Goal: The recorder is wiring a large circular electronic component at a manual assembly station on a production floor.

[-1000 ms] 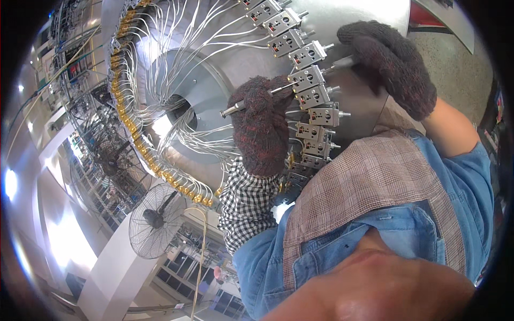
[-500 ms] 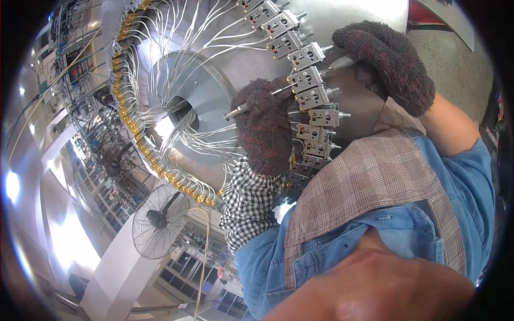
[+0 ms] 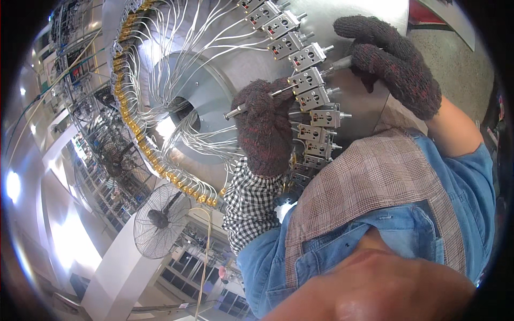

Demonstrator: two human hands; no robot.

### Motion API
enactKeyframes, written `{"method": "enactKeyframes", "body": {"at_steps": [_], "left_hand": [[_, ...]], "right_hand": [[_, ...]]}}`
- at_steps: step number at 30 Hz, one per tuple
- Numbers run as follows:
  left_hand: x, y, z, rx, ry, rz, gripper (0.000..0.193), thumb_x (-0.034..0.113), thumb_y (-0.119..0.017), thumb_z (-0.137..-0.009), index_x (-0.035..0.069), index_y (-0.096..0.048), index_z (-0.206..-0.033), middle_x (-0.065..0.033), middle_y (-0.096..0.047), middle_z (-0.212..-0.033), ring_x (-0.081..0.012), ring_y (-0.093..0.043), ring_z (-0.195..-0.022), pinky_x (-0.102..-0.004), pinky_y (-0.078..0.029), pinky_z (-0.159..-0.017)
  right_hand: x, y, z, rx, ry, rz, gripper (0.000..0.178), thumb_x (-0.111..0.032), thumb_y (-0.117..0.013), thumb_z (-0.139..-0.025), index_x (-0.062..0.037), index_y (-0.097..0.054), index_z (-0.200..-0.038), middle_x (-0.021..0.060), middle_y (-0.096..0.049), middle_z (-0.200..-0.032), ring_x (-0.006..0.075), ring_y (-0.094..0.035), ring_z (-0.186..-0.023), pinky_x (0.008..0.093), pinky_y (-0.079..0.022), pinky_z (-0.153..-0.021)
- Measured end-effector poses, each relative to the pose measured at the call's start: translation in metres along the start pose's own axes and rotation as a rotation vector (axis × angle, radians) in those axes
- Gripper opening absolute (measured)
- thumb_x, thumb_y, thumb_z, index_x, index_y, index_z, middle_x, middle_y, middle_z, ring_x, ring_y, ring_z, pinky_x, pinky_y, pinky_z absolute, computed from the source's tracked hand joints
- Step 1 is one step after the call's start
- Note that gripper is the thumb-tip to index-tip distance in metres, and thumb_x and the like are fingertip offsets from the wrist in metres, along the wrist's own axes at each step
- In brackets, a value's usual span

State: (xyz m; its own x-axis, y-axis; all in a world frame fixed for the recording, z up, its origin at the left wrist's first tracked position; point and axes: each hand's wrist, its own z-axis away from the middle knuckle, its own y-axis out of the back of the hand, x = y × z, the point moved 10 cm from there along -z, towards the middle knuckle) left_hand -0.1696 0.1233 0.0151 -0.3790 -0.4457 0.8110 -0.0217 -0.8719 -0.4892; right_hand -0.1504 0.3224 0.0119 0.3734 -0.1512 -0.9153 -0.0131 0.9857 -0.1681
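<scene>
In a dark knitted glove, my left hand [image 3: 262, 125] is closed around a slim metal screwdriver [image 3: 235, 112]. Its thin shaft reaches right to the face of a small metal switch box [image 3: 305, 80] in a curved row. Beyond that row's outer side is my right hand [image 3: 393, 61], also gloved, one finger stretched out and the others curled around a grey tapered tool [image 3: 338, 65]. The tool's narrow end meets the threaded stem side of the same box; its other end is hidden in the glove. White wires [image 3: 214, 142] run from the boxes towards the middle.
A round metal drum top [image 3: 219, 75] with a central hole [image 3: 184, 112] carries the wires. Brass-coloured terminals [image 3: 134, 125] line its left rim. Farther left stand a black fan [image 3: 158, 218], a pale pillar [image 3: 120, 273] and wire racks. Grey floor [image 3: 450, 69] shows at upper right.
My right hand has shifted slightly right, away from the row, with its stretched finger more apart from the curled ones. My left hand and the screwdriver have barely moved.
</scene>
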Motion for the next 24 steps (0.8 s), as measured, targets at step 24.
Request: {"method": "enactKeyframes", "body": {"at_steps": [24], "left_hand": [[-0.002,0.003,-0.002,0.004,-0.014,-0.080,0.022,0.022,-0.045,-0.087,0.006,-0.044,-0.102,-0.0158,-0.055,-0.099,-0.0260,-0.056,-0.091,-0.0350,-0.050,-0.077]], "right_hand": [[-0.012,0.009,-0.001,0.060,0.391,0.515,0.035,-0.026,-0.052,-0.082,-0.0050,-0.050,-0.111,0.0063,-0.055,-0.104,0.0153,-0.054,-0.092,0.0272,-0.047,-0.075]]}}
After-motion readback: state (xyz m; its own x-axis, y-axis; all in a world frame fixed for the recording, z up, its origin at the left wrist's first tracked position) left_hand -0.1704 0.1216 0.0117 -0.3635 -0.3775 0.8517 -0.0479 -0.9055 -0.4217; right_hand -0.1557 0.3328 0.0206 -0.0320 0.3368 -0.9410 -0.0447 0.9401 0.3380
